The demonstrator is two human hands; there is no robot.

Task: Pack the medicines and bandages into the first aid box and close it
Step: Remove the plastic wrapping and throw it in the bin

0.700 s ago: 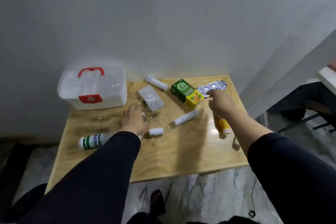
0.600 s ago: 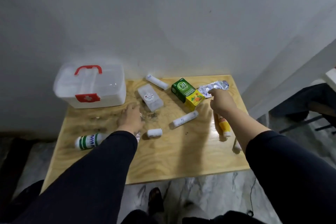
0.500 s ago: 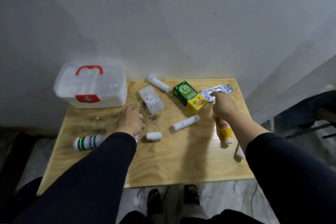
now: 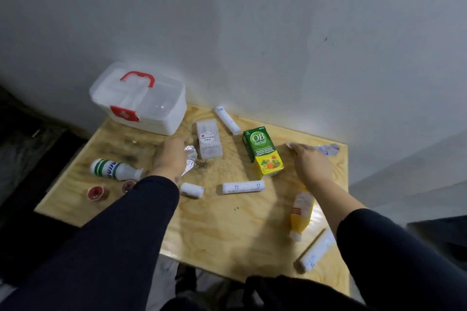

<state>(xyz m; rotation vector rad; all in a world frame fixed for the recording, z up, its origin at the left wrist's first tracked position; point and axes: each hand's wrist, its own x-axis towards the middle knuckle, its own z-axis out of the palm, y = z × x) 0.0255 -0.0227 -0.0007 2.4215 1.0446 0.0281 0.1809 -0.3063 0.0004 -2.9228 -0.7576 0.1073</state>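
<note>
Both arms, in dark sleeves, reach forward over a wooden bench (image 4: 227, 230) set against a grey wall. The left hand (image 4: 170, 156) lies palm down at about ten o'clock on the bench, fingers loosely curled over a crinkled foil blister pack (image 4: 190, 161); whether it grips the pack cannot be told. The right hand (image 4: 312, 165), at two o'clock, is palm down with fingers stretched out, fingertips pressing a second foil strip (image 4: 326, 150). The first aid box (image 4: 141, 102), clear with a red handle, sits closed at eleven o'clock. Between the hands stands a green and yellow carton (image 4: 262, 153). A white bandage roll (image 4: 243, 187) lies at the centre, and a yellow bottle (image 4: 302, 212) lies at four o'clock, below the right wrist.
</note>
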